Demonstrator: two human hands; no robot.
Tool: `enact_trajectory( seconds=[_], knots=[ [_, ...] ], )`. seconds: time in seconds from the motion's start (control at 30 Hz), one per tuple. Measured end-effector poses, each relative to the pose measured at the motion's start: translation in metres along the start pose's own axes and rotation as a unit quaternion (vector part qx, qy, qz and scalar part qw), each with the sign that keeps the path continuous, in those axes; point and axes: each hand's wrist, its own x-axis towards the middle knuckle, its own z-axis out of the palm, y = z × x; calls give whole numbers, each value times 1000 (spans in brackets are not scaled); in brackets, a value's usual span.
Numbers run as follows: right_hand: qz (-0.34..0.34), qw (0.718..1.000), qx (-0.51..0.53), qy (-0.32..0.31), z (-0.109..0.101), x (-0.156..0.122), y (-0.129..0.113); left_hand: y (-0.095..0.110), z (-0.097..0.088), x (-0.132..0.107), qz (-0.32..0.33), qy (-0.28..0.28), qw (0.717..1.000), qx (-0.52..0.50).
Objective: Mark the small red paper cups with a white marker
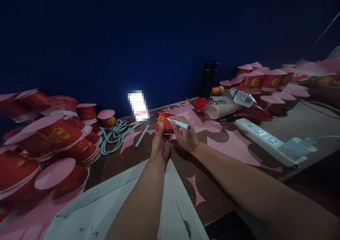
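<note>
If the pen skids: the white pen (179, 123) lies across the upper edge of the red cup (164, 123). The cup's wall is curved and probably slick, so I judge the pen could slide off and mark the fingers under it or the pink paper (233, 144) beneath.
If the cup is squeezed: thin paper walls likely buckle under a tight grip, and a dent would throw the pen off its line.
If the light misleads: the scene is dim, with one bright glare just behind the cup, so fine marks may be hard to place.
Red cup: small, red paper with a gold-orange emblem, tipped over so its side faces the camera. Whether it has a lid I cannot tell.
Where it is: between both hands at the middle of the desk (220, 190), over pink scraps. Whether it touches the desk I cannot tell.
Left hand (160, 146): closed round the cup from below, thumb on its near face.
Right hand (186, 137): fingers curled tight on the pen. Which end is the tip I cannot tell.
Nearby: a spare pen (142, 136) and a coiled cable (115, 133) to the left, a power strip (261, 135) to the right, and heaps of lidded red cups (57, 135) well apart.
</note>
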Motion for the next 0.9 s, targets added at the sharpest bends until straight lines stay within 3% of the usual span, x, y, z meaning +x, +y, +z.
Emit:
enact_trajectory(
  seconds=[0.9],
  knots=[
    [-12, 1000, -28, -2, -1, 0, -3, 5, 3, -3, -17, -23, 1000, -1]
  ],
)
